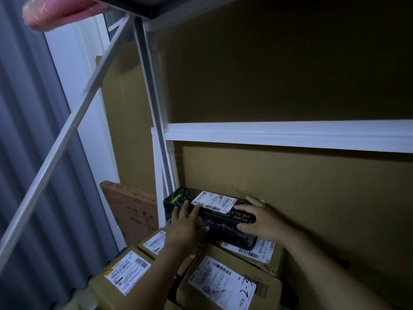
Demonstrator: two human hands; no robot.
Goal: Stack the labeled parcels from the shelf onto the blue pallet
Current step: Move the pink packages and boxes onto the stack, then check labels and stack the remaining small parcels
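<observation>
Two hands held a black parcel [225,215] on the shelf [290,135].
The left hand [185,223] clasped the parcel's left part, fingers spread over its top and thumb on its near face. The right hand [259,217] held the right end the same way. Both forearms reached from the near edge toward the far wall. The parcel lay at the far left of the shelf, over brown labeled parcels [223,280].
</observation>
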